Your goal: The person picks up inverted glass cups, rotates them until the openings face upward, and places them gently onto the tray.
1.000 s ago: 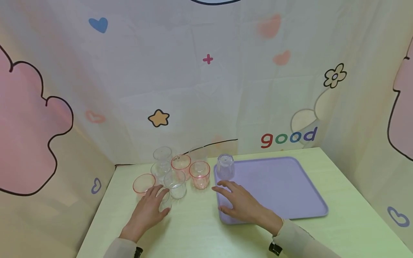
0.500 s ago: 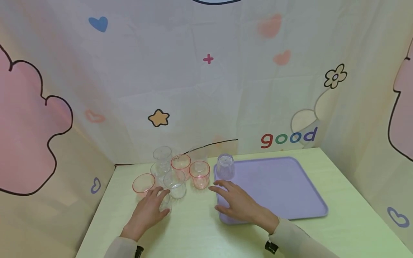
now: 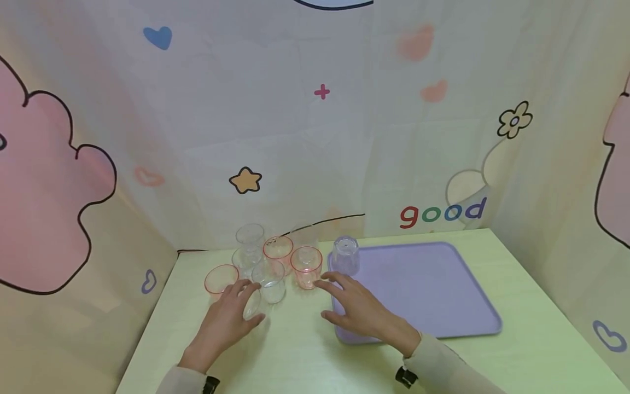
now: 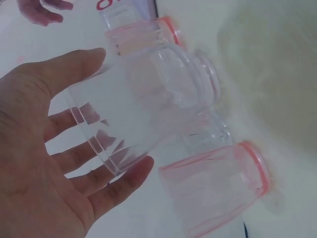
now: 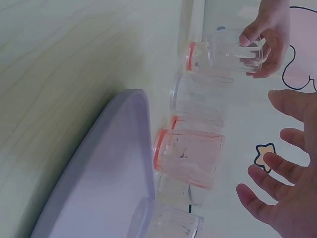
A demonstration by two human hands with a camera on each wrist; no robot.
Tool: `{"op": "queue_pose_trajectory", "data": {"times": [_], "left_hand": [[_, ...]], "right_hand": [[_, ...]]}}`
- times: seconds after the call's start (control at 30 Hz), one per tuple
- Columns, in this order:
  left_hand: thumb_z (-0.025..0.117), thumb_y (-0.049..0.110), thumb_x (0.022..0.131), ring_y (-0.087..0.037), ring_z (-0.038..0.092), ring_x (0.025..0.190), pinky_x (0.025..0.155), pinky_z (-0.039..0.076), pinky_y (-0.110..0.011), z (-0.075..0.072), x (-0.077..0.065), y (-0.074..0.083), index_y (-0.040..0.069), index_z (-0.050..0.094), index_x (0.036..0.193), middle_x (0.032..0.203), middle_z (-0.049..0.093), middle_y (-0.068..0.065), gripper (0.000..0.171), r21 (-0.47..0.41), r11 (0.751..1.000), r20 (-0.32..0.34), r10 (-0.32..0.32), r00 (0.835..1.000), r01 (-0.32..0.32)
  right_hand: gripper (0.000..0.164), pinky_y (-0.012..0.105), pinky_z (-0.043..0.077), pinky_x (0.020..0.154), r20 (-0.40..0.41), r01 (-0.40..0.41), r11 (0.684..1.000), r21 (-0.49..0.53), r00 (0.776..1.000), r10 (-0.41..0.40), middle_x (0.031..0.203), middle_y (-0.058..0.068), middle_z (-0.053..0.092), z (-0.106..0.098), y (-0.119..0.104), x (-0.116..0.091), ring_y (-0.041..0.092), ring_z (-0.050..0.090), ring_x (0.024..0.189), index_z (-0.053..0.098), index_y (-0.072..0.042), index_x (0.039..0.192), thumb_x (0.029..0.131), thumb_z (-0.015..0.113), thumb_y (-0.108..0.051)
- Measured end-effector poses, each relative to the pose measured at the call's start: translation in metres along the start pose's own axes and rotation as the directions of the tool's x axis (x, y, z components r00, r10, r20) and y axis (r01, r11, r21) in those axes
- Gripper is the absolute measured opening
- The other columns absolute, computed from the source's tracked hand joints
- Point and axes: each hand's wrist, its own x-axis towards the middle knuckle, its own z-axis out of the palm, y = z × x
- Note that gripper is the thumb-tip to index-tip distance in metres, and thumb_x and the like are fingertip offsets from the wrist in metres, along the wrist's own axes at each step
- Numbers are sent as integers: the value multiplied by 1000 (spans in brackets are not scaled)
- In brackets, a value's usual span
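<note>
My left hand [image 3: 223, 323] is curled round a clear drinking glass [image 4: 131, 101], its thumb at one side and its fingers at the other, close to the rim. In the head view the hand partly hides this glass. A pink glass [image 3: 221, 279] stands just beyond those fingertips. My right hand [image 3: 358, 306], fingers spread and holding nothing, hovers over the left edge of the purple tray [image 3: 418, 295]. Its fingertips reach toward a pink glass [image 3: 306, 268]. Beside that glass stands another clear glass [image 3: 269, 284].
One more pink glass [image 3: 278, 251] and several clear glasses are grouped behind, against the back curtain [image 3: 295, 137]. A clear glass [image 3: 346, 257] sits upside down in the tray's far left corner. Pale table surface [image 3: 295, 350] lies in front, between the hands.
My right hand has drifted left, from above the tray toward the pink glass. The left hand has stayed at the clear glass, its thumb shifting slightly. The head view has shifted a little.
</note>
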Motion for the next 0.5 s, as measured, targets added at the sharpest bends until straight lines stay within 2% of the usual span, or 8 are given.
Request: {"op": "queue_pose_trajectory", "data": {"times": [0.13,0.3,0.5], "left_hand": [[83,37,75,-29,56,117,68,56,-46,-6,1,4,17,58,130,132,56,-8,64,-14,1000,-46,18,999,-19],[82,35,77,-31,55,122,74,56,-51,-13,4,9,18,57,130,135,55,-10,62,-41,999,-97,13,995,-17],[80,38,79,-32,55,124,80,54,-57,-20,9,17,17,56,133,137,54,-10,62,-93,996,-120,-9,993,-3]], "right_hand": [[62,45,51,98,-24,8,1000,17,1000,-8,142,5,50,-4,-3,4,25,54,126,48,-23,142,87,74,-34],[63,42,53,95,-59,6,999,43,998,-4,141,4,50,-10,-5,10,23,56,123,50,-22,141,85,76,-32],[63,44,52,98,-41,-46,993,106,998,50,144,3,48,-17,-7,15,25,55,126,48,-23,143,87,74,-33]]}}
